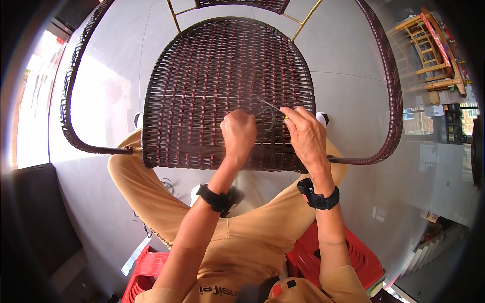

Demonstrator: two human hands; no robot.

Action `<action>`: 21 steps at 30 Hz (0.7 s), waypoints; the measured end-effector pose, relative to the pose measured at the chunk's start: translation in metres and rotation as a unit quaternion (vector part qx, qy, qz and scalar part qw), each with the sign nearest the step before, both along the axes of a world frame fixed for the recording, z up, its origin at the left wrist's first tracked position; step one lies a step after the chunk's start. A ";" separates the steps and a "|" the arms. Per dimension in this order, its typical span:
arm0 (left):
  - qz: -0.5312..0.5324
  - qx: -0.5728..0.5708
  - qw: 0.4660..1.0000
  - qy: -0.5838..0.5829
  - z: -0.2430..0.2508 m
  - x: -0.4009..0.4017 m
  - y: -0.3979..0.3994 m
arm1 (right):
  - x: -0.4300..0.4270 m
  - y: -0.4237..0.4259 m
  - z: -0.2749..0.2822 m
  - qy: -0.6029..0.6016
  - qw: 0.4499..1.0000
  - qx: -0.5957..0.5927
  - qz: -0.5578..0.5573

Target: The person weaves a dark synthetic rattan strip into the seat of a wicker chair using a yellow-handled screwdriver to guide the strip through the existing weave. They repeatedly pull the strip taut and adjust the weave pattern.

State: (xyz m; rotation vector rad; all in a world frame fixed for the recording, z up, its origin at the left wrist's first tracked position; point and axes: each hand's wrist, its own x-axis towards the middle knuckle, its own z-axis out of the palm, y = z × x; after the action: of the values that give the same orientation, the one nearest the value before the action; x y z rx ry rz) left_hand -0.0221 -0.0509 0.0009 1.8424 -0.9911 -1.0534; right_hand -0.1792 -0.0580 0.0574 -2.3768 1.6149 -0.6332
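A dark brown and red woven rattan-style chair seat (227, 75) lies before me, its straight edge towards my body. My right hand (307, 132) grips a slim metal tool (269, 103) with a bit of yellow at its handle. Its tip points left over the weave, and its exact kind cannot be made out. My left hand (238, 130) is curled into a blurred fist above the seat's middle. A loose dark weaving strand (273, 119) loops between both hands and runs to the left fingers, which seem closed on it. Narrow gaps show in the weave near the right hand.
Wrapped armrests curve out on the left (66, 98) and right (394, 87). Thin gold-coloured bars (307, 22) rise from the seat's far side. Red plastic stools (363, 253) stand beside and under me. Loose strands (167, 185) lie on the grey tiled floor (344, 98). Wooden furniture (428, 53) stands far right.
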 end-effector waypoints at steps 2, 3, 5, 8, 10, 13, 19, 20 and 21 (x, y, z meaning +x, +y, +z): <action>0.002 0.000 1.000 0.008 0.002 0.001 0.001 | -0.002 -0.005 0.001 0.007 1.000 -0.007 0.017; 0.005 0.000 1.000 0.015 0.003 0.001 0.001 | -0.003 -0.007 0.002 0.015 0.999 -0.015 0.034; 0.006 -0.001 1.000 0.022 0.005 0.002 0.002 | -0.005 -0.009 0.004 0.026 0.999 -0.016 0.039; 0.003 0.006 1.000 0.027 0.011 0.002 0.002 | -0.007 -0.011 0.006 0.037 0.998 -0.026 0.051; -0.003 0.026 0.999 0.047 0.018 0.001 0.002 | -0.006 -0.013 0.009 0.038 0.997 -0.034 0.057; 0.003 -0.018 0.999 0.043 0.016 0.000 0.003 | -0.006 -0.016 0.012 0.068 0.996 -0.038 0.052; -0.022 0.037 0.990 0.137 0.025 0.013 0.002 | -0.005 -0.032 0.020 0.102 0.992 -0.022 0.065; -0.021 0.036 0.990 0.136 0.025 0.016 0.003 | -0.006 -0.034 0.021 0.104 0.992 -0.007 0.069; -0.029 0.046 0.989 0.134 0.032 0.018 0.003 | -0.008 -0.037 0.023 0.108 0.992 0.005 0.071</action>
State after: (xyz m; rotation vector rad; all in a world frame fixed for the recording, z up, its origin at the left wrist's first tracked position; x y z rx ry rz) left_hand -0.0038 -0.0479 0.0333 1.6959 -0.8514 -1.3610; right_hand -0.1868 -0.0951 0.0807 -2.6002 1.5030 -0.3520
